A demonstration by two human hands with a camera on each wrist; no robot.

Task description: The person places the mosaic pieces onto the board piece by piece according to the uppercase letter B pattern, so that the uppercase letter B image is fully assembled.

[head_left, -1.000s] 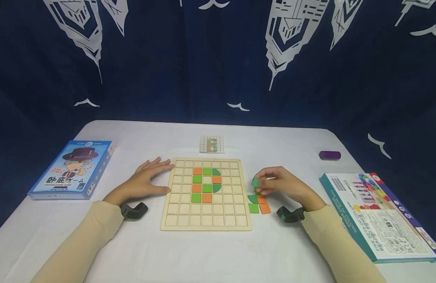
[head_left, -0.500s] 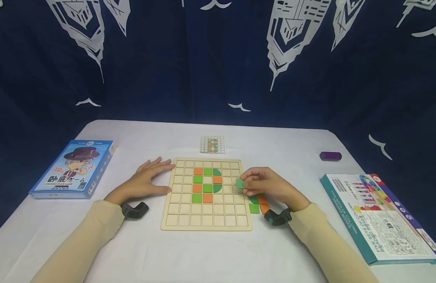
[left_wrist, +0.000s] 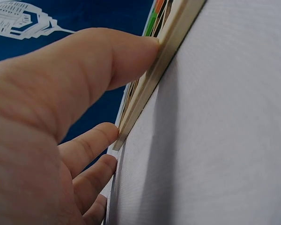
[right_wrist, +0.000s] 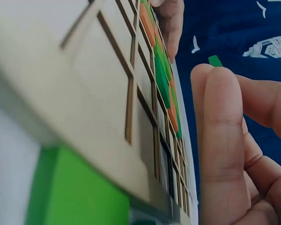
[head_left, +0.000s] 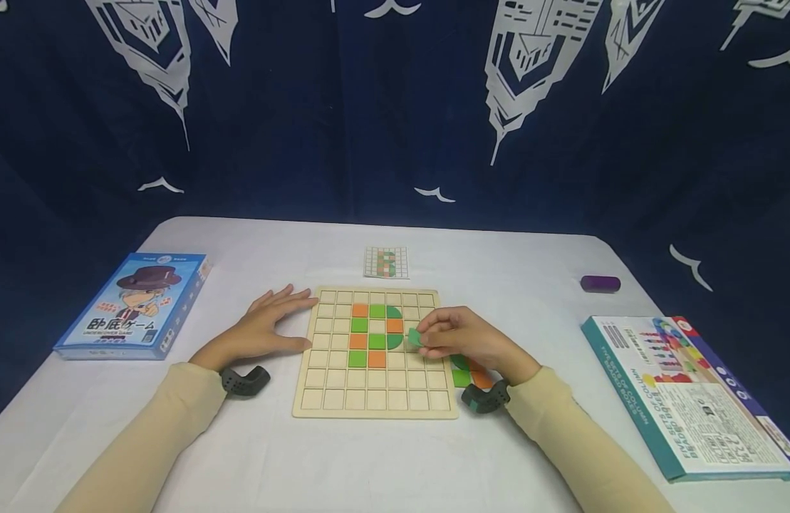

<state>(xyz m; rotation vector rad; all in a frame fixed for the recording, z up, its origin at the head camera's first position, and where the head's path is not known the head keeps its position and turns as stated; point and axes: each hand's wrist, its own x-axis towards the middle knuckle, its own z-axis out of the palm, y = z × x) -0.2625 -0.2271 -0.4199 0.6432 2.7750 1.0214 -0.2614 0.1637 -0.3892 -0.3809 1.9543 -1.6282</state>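
My right hand (head_left: 465, 338) pinches a small green tile (head_left: 414, 337) between thumb and fingers, over the right half of a wooden grid board (head_left: 318, 399). Only a corner of that green piece (right_wrist: 215, 61) shows past the fingertips in the right wrist view. Orange and green squares, plus dark green quarter-round tiles (head_left: 395, 342), fill several cells mid-board. My left hand (head_left: 260, 328) is spread at the board's left side, thumb (left_wrist: 140, 51) and a fingertip touching the edge. Loose tiles lie off the board's right edge, among them a green square (head_left: 461, 378), partly hidden by my right hand.
A small pattern card (head_left: 386, 263) lies behind the board. At the left is a blue game box (head_left: 134, 306), at the right a larger white and teal box (head_left: 689, 392). A purple cylinder (head_left: 600, 284) sits at the back right. Both wrists wear dark devices.
My right hand has moved left from the loose tiles to over the board, carrying the green tile close to the filled cells. The left hand has stayed put.
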